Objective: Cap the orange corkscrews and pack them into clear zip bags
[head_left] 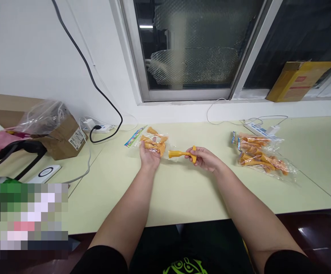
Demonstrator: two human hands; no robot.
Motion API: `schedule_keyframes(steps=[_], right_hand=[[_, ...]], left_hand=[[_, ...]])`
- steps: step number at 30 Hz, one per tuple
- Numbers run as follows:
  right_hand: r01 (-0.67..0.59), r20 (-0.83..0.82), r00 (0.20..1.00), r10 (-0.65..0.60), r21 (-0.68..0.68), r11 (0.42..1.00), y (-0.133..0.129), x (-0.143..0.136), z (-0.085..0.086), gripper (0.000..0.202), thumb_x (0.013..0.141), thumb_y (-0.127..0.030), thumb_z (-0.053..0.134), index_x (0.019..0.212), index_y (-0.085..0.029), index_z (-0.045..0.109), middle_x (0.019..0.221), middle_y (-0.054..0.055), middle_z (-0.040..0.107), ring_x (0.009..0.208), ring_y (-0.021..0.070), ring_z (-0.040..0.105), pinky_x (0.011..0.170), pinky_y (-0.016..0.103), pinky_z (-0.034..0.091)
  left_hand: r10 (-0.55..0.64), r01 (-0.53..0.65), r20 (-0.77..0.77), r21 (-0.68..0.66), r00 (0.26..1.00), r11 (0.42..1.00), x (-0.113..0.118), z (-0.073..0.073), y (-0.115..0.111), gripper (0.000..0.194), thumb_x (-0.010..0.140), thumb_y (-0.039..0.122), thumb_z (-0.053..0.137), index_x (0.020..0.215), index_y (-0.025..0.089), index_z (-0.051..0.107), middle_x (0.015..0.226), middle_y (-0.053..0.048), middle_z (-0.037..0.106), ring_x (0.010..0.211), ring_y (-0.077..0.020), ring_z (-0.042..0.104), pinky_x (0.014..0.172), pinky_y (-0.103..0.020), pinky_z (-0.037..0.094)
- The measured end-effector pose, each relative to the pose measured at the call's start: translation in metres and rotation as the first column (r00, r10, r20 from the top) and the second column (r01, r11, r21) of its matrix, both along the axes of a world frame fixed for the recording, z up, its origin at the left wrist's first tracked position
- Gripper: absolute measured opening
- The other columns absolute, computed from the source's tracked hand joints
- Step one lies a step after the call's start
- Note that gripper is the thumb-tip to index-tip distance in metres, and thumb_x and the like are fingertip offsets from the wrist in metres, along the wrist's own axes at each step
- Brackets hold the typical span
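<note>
My right hand is closed around one end of a yellow-orange plastic piece, which has a long shaft, a flared end pointing left and a T-shaped end at my fingers. To its left, my left hand grips a clear plastic bag with a colourful header card. Several similar orange pieces lie inside that bag. The flared end points towards the bag's right side; whether it touches the film I cannot tell.
More bagged orange pieces lie on the pale green table at right. Behind them is a power strip. An open cardboard box, a black cable and a white charging pad are at left.
</note>
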State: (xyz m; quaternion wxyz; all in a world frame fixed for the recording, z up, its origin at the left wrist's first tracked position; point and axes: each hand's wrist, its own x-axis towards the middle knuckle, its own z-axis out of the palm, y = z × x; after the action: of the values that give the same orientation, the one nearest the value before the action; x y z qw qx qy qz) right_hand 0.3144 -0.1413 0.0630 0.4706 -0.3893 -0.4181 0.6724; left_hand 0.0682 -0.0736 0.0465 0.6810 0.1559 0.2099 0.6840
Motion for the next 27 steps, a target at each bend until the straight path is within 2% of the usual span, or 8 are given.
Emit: schedule_keyframes(steps=[4, 7, 9, 13, 19, 22, 24, 27], right_hand=[[0.211, 0.102, 0.97, -0.221, 0.101, 0.972, 0.002, -0.005, -0.005, 0.031, 0.075, -0.036, 0.09, 0.097, -0.02, 0.075, 0.095, 0.006, 0.078, 0.074, 0.0129, 0.068, 0.062, 0.023, 0.061], [0.049, 0.135, 0.989, -0.062, 0.093, 0.994, -0.001, -0.009, -0.005, 0.034, 0.075, -0.037, 0.09, 0.1, -0.018, 0.076, 0.094, 0.007, 0.079, 0.07, 0.0126, 0.067, 0.06, 0.023, 0.058], [-0.011, 0.073, 0.997, 0.006, 0.073, 0.997, -0.003, -0.013, -0.003, 0.035, 0.076, -0.037, 0.089, 0.103, -0.018, 0.076, 0.094, 0.007, 0.08, 0.069, 0.0121, 0.067, 0.059, 0.022, 0.057], [0.13, -0.11, 0.986, -0.126, 0.027, 0.991, -0.005, -0.024, -0.002, 0.028, 0.081, -0.03, 0.083, 0.106, -0.02, 0.076, 0.104, 0.007, 0.08, 0.08, 0.0134, 0.073, 0.066, 0.021, 0.058], [0.031, -0.222, 0.975, -0.028, 0.01, 0.999, -0.006, -0.038, -0.009, 0.027, 0.077, -0.018, 0.081, 0.103, -0.019, 0.075, 0.108, 0.007, 0.08, 0.095, 0.016, 0.076, 0.086, 0.025, 0.063], [0.076, -0.264, 0.962, -0.063, 0.04, 0.996, -0.005, -0.044, -0.013, 0.027, 0.075, -0.02, 0.086, 0.099, -0.02, 0.074, 0.108, 0.005, 0.08, 0.1, 0.0159, 0.076, 0.092, 0.025, 0.063], [0.134, -0.292, 0.949, -0.119, 0.033, 0.99, -0.004, -0.047, -0.015, 0.029, 0.075, -0.024, 0.088, 0.099, -0.021, 0.072, 0.107, 0.005, 0.08, 0.099, 0.0158, 0.076, 0.09, 0.025, 0.064], [0.218, -0.28, 0.936, -0.214, -0.018, 0.976, -0.002, -0.051, -0.018, 0.038, 0.073, -0.032, 0.091, 0.101, -0.022, 0.067, 0.095, 0.003, 0.079, 0.087, 0.0155, 0.077, 0.076, 0.024, 0.066]], left_hand=[[-0.048, 0.049, 0.023, -0.01, 0.999, 0.999, 0.003, 0.003, -0.005, 0.041, 0.101, 0.058, 0.049, 0.117, 0.024, 0.065, 0.12, -0.01, 0.072, 0.101, -0.031, 0.075, 0.086, -0.053, 0.064], [-0.077, 0.078, 0.04, -0.015, 0.996, 0.997, 0.006, 0.004, -0.008, 0.045, 0.101, 0.059, 0.046, 0.121, 0.023, 0.065, 0.12, -0.011, 0.073, 0.103, -0.0321, 0.075, 0.087, -0.054, 0.064], [-0.101, 0.101, 0.043, -0.017, 0.994, 0.995, 0.007, 0.006, -0.011, 0.049, 0.102, 0.059, 0.044, 0.131, 0.024, 0.062, 0.123, -0.012, 0.073, 0.106, -0.0312, 0.075, 0.089, -0.052, 0.063], [-0.13, 0.13, 0.028, -0.016, 0.991, 0.991, 0.011, 0.007, -0.016, 0.057, 0.102, 0.062, 0.043, 0.144, 0.025, 0.056, 0.131, -0.013, 0.071, 0.11, -0.0328, 0.074, 0.095, -0.056, 0.06], [-0.215, 0.215, -0.027, 0.007, 0.976, 0.977, 0.028, 0.006, -0.028, 0.054, 0.105, 0.056, 0.042, 0.133, 0.016, 0.065, 0.115, -0.014, 0.077, 0.103, -0.0286, 0.076, 0.093, -0.045, 0.061], [-0.241, 0.242, -0.037, 0.02, 0.97, 0.97, 0.038, 0.006, -0.035, 0.054, 0.106, 0.056, 0.041, 0.132, 0.015, 0.066, 0.113, -0.013, 0.078, 0.101, -0.0277, 0.076, 0.091, -0.042, 0.061], [-0.252, 0.253, -0.035, 0.025, 0.967, 0.967, 0.043, 0.006, -0.039, 0.051, 0.106, 0.054, 0.043, 0.133, 0.017, 0.066, 0.115, -0.012, 0.077, 0.102, -0.0265, 0.076, 0.092, -0.041, 0.061], [-0.262, 0.263, -0.041, 0.018, 0.964, 0.965, 0.047, 0.005, -0.042, 0.049, 0.106, 0.053, 0.044, 0.134, 0.019, 0.065, 0.118, -0.011, 0.077, 0.104, -0.0259, 0.075, 0.095, -0.041, 0.059]])
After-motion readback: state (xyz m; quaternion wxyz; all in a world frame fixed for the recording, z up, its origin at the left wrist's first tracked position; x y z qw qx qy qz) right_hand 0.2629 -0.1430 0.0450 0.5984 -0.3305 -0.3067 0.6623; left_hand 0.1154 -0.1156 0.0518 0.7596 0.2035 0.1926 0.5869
